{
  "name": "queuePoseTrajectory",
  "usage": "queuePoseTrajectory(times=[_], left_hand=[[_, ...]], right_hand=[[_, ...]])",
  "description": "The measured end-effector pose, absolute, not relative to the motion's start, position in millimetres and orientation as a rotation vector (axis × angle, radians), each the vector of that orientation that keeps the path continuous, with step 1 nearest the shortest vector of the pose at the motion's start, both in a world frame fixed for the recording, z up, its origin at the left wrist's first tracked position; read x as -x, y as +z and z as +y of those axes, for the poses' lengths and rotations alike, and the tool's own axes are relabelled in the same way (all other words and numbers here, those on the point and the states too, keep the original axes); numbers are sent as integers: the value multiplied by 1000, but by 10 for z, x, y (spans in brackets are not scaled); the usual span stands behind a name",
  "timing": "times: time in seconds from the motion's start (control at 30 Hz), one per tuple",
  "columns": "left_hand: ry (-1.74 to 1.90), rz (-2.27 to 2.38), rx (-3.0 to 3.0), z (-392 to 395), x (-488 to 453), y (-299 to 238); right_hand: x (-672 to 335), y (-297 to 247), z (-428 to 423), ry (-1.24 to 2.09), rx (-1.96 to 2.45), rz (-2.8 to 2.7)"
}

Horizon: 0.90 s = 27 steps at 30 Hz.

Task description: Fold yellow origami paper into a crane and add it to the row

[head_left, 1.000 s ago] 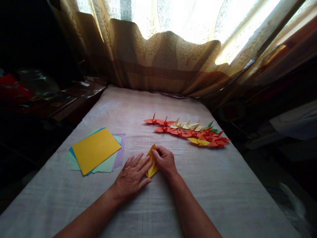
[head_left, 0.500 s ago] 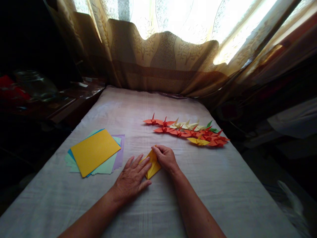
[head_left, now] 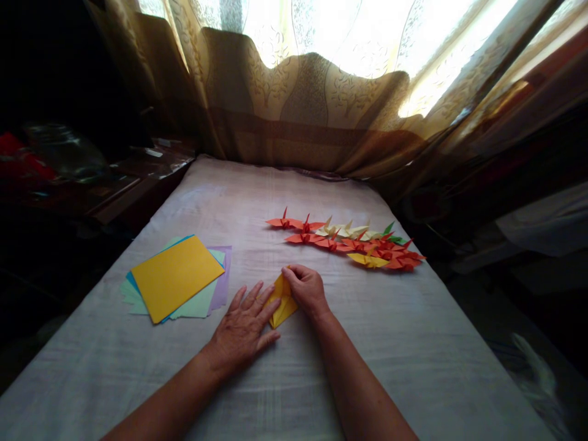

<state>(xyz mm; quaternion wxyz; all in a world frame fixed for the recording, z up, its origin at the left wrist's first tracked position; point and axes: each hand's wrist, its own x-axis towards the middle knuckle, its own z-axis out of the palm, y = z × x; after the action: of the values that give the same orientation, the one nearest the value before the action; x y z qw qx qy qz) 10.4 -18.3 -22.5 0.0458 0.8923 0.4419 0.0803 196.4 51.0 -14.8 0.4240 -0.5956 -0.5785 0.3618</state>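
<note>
A yellow sheet of folded origami paper lies on the cloth between my hands, its creases showing. Flat and with fingers spread, my left hand presses on the paper's left side, its fingertips covering part of it. My right hand pinches the paper's upper corner between thumb and fingers, hiding most of that edge. Beyond my right hand stand several folded paper cranes: red ones, cream ones, a green one and a yellow one.
Left of my left hand is a stack of paper with a yellow sheet on top and green, blue and purple sheets below. A pale cloth covers the surface. A curtain hangs at the far end. A dark side table stands at left.
The view has tilted slightly, so everything sits a little differently in it. My hands stay on the folded yellow paper in nearly the same pose.
</note>
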Motion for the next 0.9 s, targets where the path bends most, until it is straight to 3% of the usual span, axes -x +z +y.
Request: queuePoseTrajectory(times=[0.2,0.43,0.9], left_hand=[[328,1381,-2728,-205,-91,-250],[797,1444,-2499,-120,-38,-204],[777,1390,-2359,239,-85,-82]], right_hand=[[-1944,-162,495,858,1494,-1439],[-2043,-192,347,959,1324,-1485],[-2189,-196,113,520,1175,-1952]])
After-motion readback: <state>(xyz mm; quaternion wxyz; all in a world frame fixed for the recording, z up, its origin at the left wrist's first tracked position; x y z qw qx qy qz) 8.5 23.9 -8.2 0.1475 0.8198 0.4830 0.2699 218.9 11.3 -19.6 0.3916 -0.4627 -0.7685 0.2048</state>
